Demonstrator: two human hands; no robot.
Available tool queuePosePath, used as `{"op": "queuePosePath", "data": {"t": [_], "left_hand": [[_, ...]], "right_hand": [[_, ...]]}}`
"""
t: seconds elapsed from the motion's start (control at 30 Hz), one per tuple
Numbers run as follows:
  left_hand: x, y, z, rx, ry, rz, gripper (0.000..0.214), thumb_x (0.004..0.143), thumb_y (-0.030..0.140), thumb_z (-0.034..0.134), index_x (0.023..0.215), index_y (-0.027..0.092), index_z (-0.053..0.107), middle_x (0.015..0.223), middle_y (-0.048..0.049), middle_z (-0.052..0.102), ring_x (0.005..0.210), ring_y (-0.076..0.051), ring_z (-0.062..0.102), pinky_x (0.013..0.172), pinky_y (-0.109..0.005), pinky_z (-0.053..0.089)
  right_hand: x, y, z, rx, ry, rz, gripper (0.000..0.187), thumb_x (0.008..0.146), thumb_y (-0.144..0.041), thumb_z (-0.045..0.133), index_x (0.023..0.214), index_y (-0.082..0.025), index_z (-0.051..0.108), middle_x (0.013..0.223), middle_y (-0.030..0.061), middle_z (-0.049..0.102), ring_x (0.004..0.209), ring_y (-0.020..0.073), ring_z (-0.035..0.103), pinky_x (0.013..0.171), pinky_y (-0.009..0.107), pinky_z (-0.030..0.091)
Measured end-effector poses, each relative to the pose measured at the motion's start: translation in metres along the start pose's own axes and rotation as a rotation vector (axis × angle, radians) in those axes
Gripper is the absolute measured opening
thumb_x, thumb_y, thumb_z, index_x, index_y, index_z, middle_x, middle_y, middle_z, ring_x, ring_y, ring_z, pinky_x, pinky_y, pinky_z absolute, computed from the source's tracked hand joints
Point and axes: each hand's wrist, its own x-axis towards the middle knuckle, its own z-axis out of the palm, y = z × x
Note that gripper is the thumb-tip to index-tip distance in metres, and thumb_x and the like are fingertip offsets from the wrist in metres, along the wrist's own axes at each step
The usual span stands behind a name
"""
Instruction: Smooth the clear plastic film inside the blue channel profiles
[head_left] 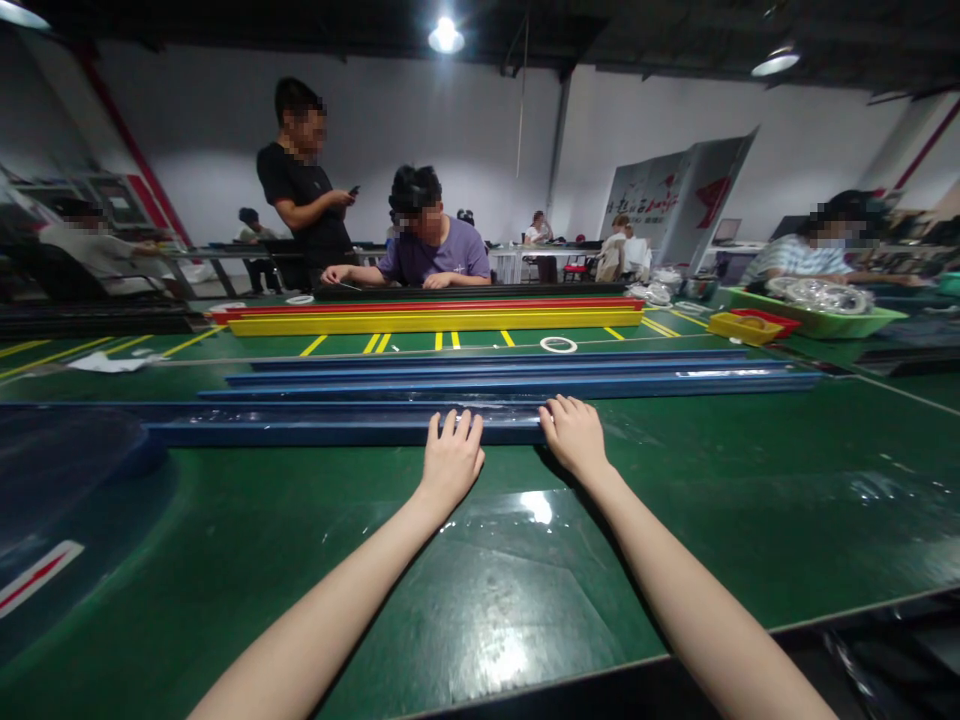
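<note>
The left hand (pixel 454 462) rests slightly spread fingers on a blue channel (pixel 300 433), which stretches leftward from them. The right hand (pixel 579 437) bends its fingers at the channel's end; whether either hand pinches cannot be told. Further blue channels (pixel 525 388) lie beyond the fingers.

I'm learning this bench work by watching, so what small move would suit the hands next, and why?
Perhaps slide the left hand a little further left along the blue strip: it rests fairly close to the right hand, which is at the strip's right end, while the strip stretches far leftward, so a wider hold might steady it better.
</note>
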Motion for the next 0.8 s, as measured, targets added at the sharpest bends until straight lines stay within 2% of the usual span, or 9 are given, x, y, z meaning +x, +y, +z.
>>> {"op": "queuePosePath", "data": {"t": [0.13, 0.2, 0.27, 0.33, 0.47, 0.53, 0.6, 0.8], "left_hand": [[0.001, -0.001, 0.001, -0.052, -0.004, 0.127, 0.043, 0.077, 0.021, 0.043, 0.121, 0.018, 0.042, 0.126, -0.0084, 0.044, 0.115, -0.024, 0.037, 0.095, -0.042, 0.027], [0.001, -0.002, 0.002, -0.075, -0.021, 0.171, 0.044, 0.077, 0.020, 0.043, 0.121, 0.019, 0.041, 0.126, -0.0075, 0.043, 0.115, -0.022, 0.037, 0.093, -0.039, 0.029], [0.001, -0.002, 0.002, -0.081, -0.029, 0.155, 0.042, 0.078, 0.020, 0.043, 0.120, 0.019, 0.042, 0.124, -0.0077, 0.046, 0.113, -0.022, 0.038, 0.093, -0.039, 0.030], [0.001, -0.002, 0.002, -0.078, -0.026, 0.112, 0.041, 0.078, 0.021, 0.042, 0.118, 0.019, 0.044, 0.121, -0.0083, 0.048, 0.112, -0.023, 0.040, 0.092, -0.039, 0.030], [0.000, -0.001, 0.002, -0.074, -0.008, 0.056, 0.039, 0.077, 0.021, 0.043, 0.115, 0.018, 0.047, 0.118, -0.0097, 0.050, 0.110, -0.024, 0.041, 0.091, -0.040, 0.031], [0.001, -0.001, 0.002, -0.076, 0.006, 0.044, 0.038, 0.077, 0.020, 0.042, 0.115, 0.017, 0.047, 0.118, -0.0108, 0.050, 0.111, -0.024, 0.041, 0.091, -0.041, 0.030], [0.001, -0.002, 0.002, -0.085, 0.015, 0.058, 0.040, 0.077, 0.020, 0.041, 0.117, 0.016, 0.046, 0.120, -0.0112, 0.048, 0.112, -0.024, 0.040, 0.092, -0.040, 0.029], [0.002, -0.003, 0.001, -0.158, -0.023, 0.221, 0.046, 0.077, 0.018, 0.041, 0.123, 0.017, 0.039, 0.125, -0.0076, 0.045, 0.116, -0.020, 0.036, 0.094, -0.036, 0.028]], "right_hand": [[-0.003, -0.012, 0.006, 0.001, -0.001, -0.159, 0.049, 0.086, -0.041, 0.022, 0.115, -0.012, 0.049, 0.119, 0.0122, 0.050, 0.110, 0.0228, 0.041, 0.087, 0.033, 0.027], [-0.003, -0.016, 0.005, 0.038, -0.005, -0.216, 0.047, 0.086, -0.040, 0.022, 0.114, -0.014, 0.050, 0.119, 0.0102, 0.051, 0.110, 0.0213, 0.042, 0.087, 0.032, 0.027], [-0.002, -0.017, 0.001, 0.078, 0.007, -0.224, 0.044, 0.087, -0.038, 0.022, 0.109, -0.016, 0.053, 0.115, 0.0079, 0.054, 0.107, 0.0190, 0.044, 0.087, 0.031, 0.027], [0.000, -0.014, -0.002, 0.096, 0.042, -0.169, 0.043, 0.087, -0.035, 0.022, 0.102, -0.016, 0.057, 0.110, 0.0072, 0.058, 0.103, 0.0178, 0.047, 0.086, 0.030, 0.027], [0.000, -0.005, -0.003, 0.058, 0.100, 0.031, 0.041, 0.087, -0.033, 0.023, 0.092, -0.016, 0.060, 0.103, 0.0090, 0.060, 0.097, 0.0189, 0.050, 0.082, 0.031, 0.028], [-0.001, -0.004, 0.000, 0.039, 0.082, 0.044, 0.040, 0.086, -0.033, 0.024, 0.091, -0.016, 0.060, 0.103, 0.0088, 0.060, 0.098, 0.0198, 0.049, 0.080, 0.031, 0.029], [-0.002, -0.007, 0.002, 0.036, 0.055, -0.024, 0.040, 0.086, -0.034, 0.024, 0.095, -0.017, 0.059, 0.106, 0.0075, 0.059, 0.100, 0.0199, 0.048, 0.080, 0.031, 0.029], [-0.004, -0.023, -0.001, 0.090, 0.010, -0.215, 0.042, 0.087, -0.035, 0.022, 0.102, -0.019, 0.057, 0.110, 0.0051, 0.058, 0.101, 0.0174, 0.048, 0.081, 0.029, 0.030]]}}
